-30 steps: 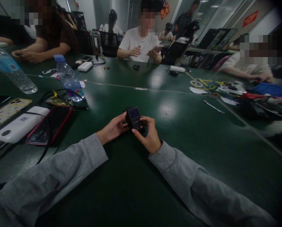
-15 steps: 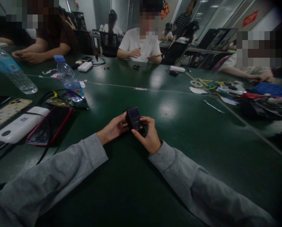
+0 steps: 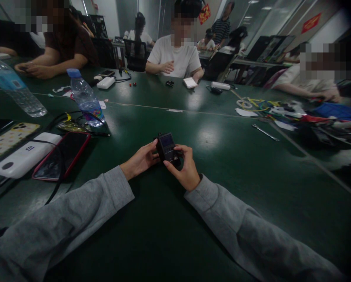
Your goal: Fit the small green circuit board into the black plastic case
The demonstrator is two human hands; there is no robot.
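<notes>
A small black box-shaped device (image 3: 167, 143) with a dark screen, a row of small buttons and a short stub on top stands tilted at the middle of the green table. My left hand (image 3: 141, 159) grips its left side, thumb along the upper edge and fingertips behind it. On the lower right, my right hand (image 3: 186, 166) holds it between thumb and bent index finger, near the buttons and a small light-coloured part. Both hands are closed on the device. Its back and underside are hidden.
Left of my arm lie a red-edged phone (image 3: 62, 156), a white power bank (image 3: 25, 154), a patterned phone case (image 3: 12, 139) and cables. Two water bottles (image 3: 85, 98) stand behind them. A wrench (image 3: 265, 132) and tangled coloured items (image 3: 299, 111) lie right. People sit across the green table (image 3: 140, 235).
My hands and the black device have stayed put. Across the table, a person in a white shirt has lowered a flat white item to the tabletop. A standing person behind has shifted left.
</notes>
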